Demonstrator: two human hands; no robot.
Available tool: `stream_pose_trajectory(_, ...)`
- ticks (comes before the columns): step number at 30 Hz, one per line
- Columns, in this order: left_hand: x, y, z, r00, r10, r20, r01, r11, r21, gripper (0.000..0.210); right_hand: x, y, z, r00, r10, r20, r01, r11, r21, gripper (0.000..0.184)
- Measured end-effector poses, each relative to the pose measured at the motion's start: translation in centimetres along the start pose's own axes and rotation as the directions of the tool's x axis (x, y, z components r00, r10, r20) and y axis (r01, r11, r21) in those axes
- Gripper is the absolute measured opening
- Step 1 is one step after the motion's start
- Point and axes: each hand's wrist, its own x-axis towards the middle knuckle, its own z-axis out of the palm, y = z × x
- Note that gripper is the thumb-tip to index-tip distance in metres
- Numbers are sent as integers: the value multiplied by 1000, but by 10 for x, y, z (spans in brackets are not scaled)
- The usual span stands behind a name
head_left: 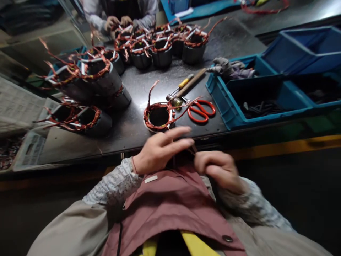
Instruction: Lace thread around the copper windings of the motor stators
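A motor stator (159,117) with a ring of copper windings stands upright at the bench's near edge, its wire leads sticking out. My left hand (162,148) is just in front of it, fingers stretched out and slightly blurred. To the right, my right hand (218,169) is closed, a thin wire (192,149) poking from its fingers; where that wire leads is hidden. Beyond the stator lie red-handled scissors (201,111), a hammer (190,86) and a yellow-handled screwdriver (185,81).
Several more stators (162,51) crowd the far side, with others stacked at the left (98,74). Blue bins (223,103) hold dark parts and a grey glove (231,68). Across the bench (138,83) a person's hands (118,23) touch a stator. A pale plastic crate (29,151) sits left.
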Motion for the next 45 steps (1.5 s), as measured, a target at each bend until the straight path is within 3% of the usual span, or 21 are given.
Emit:
stream_pose_trajectory(3,-3,2,5,940,155,303,-150,988,-39,30,15,5,17,976,-77,206,43,985,166,26)
stream_pose_trajectory(5,-7,-4,2,910,170,377,-148,985,-86,26,16,7,20,974,-104,203,66,980,187,23)
stream_pose_trajectory(7,-10,-10,-9,919,137,371,-142,990,-13,24,11,9,13,989,-67,132,44,984,173,23)
stream_pose_trajectory(9,-9,-14,-25,949,106,296,-180,955,237,21,4,12,-1,994,12,109,-27,989,143,20)
stream_pose_trajectory(11,-6,-15,-38,968,148,202,-230,848,477,15,-1,15,-17,990,92,108,-92,996,-8,16)
stream_pose_trajectory(12,-3,-15,-43,966,183,181,-253,799,546,12,-1,16,-24,993,108,43,-101,983,-151,15)
stream_pose_trajectory(14,3,-11,-45,954,226,198,-300,736,607,8,3,15,-33,976,-9,-218,-102,864,-493,15)
stream_pose_trajectory(15,6,-8,-42,942,236,237,-333,719,610,8,7,13,-33,927,-149,-345,-111,769,-630,15)
stream_pose_trajectory(17,11,-2,-34,915,256,312,-397,712,579,9,17,8,-25,821,-392,-415,-76,645,-760,21)
stream_pose_trajectory(18,13,1,-29,909,267,320,-409,722,558,9,23,7,-16,824,-423,-378,-15,650,-760,27)
stream_pose_trajectory(20,16,5,-22,922,267,280,-381,759,528,11,33,7,5,911,-326,-253,96,764,-638,33)
stream_pose_trajectory(22,15,5,-21,948,213,235,-307,805,508,14,38,12,25,976,-143,-163,54,889,-455,27)
stream_pose_trajectory(25,10,-2,-28,952,153,267,-269,834,483,17,39,22,38,993,4,-122,-41,954,-298,24)
stream_pose_trajectory(28,6,-7,-33,909,186,373,-372,765,526,18,38,26,37,996,85,-18,-87,973,-216,20)
stream_pose_trajectory(31,6,-5,-34,848,257,464,-492,709,505,18,41,26,37,972,225,68,-226,974,2,47)
stream_pose_trajectory(34,7,-5,-38,865,250,436,-458,748,480,16,41,25,41,935,355,16,-354,926,130,36)
stream_pose_trajectory(37,8,-7,-43,890,176,420,-395,759,518,18,39,25,45,924,381,18,-381,919,107,29)
stream_pose_trajectory(42,9,-5,-37,825,259,503,-497,756,425,24,38,21,44,944,329,-26,-326,941,92,27)
stream_pose_trajectory(44,9,-10,-34,856,261,446,-452,796,402,21,37,21,40,938,329,-110,-324,944,65,31)
stream_pose_trajectory(45,9,-15,-34,894,233,384,-386,835,393,19,36,23,37,931,312,-189,-313,949,22,31)
